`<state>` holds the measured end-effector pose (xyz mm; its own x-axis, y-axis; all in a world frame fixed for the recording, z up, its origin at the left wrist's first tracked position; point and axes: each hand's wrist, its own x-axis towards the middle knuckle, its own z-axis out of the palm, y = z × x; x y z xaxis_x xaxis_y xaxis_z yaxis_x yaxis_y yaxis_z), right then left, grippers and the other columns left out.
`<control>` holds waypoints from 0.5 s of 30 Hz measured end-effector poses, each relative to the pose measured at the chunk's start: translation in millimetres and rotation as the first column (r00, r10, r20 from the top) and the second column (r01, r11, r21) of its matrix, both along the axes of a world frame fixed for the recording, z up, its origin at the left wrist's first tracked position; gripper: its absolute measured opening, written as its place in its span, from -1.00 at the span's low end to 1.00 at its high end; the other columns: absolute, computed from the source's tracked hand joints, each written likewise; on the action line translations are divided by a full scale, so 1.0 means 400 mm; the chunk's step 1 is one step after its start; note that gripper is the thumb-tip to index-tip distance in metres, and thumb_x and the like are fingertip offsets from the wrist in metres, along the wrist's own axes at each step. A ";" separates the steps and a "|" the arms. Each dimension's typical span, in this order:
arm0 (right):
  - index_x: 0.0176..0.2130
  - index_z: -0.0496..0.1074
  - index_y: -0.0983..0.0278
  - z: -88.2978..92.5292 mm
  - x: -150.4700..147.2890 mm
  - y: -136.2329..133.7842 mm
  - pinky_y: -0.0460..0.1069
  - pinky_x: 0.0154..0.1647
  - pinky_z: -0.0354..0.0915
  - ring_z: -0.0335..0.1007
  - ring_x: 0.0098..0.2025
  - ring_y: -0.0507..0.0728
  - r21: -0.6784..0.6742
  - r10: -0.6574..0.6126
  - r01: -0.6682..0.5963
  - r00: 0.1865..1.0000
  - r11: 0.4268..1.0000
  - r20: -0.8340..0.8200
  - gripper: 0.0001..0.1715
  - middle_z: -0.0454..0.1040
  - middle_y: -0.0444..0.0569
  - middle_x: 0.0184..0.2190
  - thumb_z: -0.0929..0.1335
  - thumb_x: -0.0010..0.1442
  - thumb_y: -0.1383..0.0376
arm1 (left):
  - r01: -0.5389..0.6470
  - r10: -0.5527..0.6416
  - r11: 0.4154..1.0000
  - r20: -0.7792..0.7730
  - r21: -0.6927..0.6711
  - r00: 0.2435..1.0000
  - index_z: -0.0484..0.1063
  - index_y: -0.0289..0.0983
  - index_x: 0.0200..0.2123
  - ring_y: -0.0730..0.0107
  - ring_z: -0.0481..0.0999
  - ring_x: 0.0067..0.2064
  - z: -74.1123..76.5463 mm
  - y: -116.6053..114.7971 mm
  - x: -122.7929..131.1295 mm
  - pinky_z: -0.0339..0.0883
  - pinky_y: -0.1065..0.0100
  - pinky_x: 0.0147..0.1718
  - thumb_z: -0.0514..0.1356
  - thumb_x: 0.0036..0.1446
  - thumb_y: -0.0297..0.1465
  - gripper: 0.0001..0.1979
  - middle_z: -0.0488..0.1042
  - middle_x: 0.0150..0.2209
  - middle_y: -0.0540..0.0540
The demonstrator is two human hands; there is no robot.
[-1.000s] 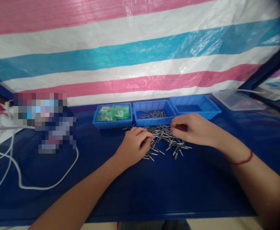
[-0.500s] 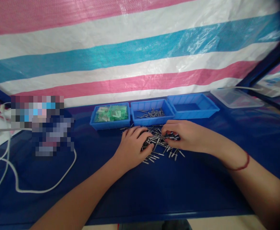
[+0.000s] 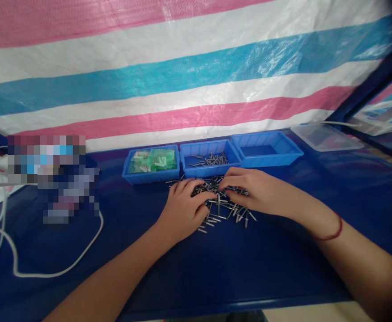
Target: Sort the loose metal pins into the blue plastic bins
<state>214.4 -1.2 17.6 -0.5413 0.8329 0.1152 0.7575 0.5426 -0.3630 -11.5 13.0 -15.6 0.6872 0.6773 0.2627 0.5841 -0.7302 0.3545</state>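
A loose pile of blind rivets (image 3: 218, 202) lies on the blue table, metal pins pointing every way. At its left side rests my left hand (image 3: 184, 208), fingers spread and bent over the rivets, thumb apart, nothing firmly held. From the right, my right hand (image 3: 249, 188) reaches over the pile. Its fingers are curled towards the thumb around several rivets, though the fingertips are partly hidden among the pieces. Just behind the pile, a blue bin (image 3: 210, 170) holds more rivets.
A left-hand blue bin (image 3: 151, 177) contains green-and-clear packets (image 3: 162, 160). Another blue bin (image 3: 273, 160) stands at right, beside a clear plastic lid (image 3: 326, 137). White cables (image 3: 58, 273) lie at left near blurred items. Striped sheeting (image 3: 182, 67) hangs behind.
The view has shifted slightly. My right hand has moved a little left over the pile, and my left index finger has stretched further over the rivets.
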 end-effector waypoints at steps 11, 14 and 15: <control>-0.33 0.43 0.25 -0.018 -0.031 -0.006 -0.04 -0.37 0.16 0.38 -0.38 0.08 0.029 -0.158 0.156 0.972 0.987 0.175 -0.82 0.42 -0.04 -0.37 0.25 0.22 0.29 | -0.012 0.012 1.000 -0.017 0.002 1.000 0.46 -0.13 -0.10 0.13 0.25 0.17 -0.001 -0.004 0.002 0.08 0.05 0.11 0.08 0.17 -0.46 -0.73 0.36 0.10 -0.12; -0.33 0.45 0.24 -0.021 -0.039 -0.009 -0.05 -0.41 0.14 0.39 -0.37 0.08 0.027 -0.190 0.189 0.962 0.982 0.197 -0.80 0.44 -0.03 -0.35 0.24 0.22 0.30 | -0.004 0.004 1.000 -0.008 0.008 1.000 0.46 -0.13 -0.10 0.13 0.25 0.16 -0.001 -0.003 0.001 0.08 0.06 0.11 0.08 0.18 -0.44 -0.75 0.37 0.09 -0.12; -0.33 0.45 0.24 -0.022 -0.042 -0.009 -0.05 -0.43 0.12 0.40 -0.36 0.08 0.030 -0.203 0.201 0.957 0.979 0.205 -0.78 0.44 -0.03 -0.35 0.24 0.23 0.29 | -0.001 0.001 1.000 -0.005 0.011 1.000 0.46 -0.13 -0.10 0.14 0.25 0.17 -0.001 -0.003 0.000 0.08 0.06 0.11 0.08 0.19 -0.44 -0.75 0.37 0.09 -0.12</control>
<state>197.4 -5.0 8.7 -0.3744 0.9269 0.0263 0.9096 0.3727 -0.1835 -11.4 11.9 -16.0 0.6876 0.6755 0.2663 0.5870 -0.7330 0.3436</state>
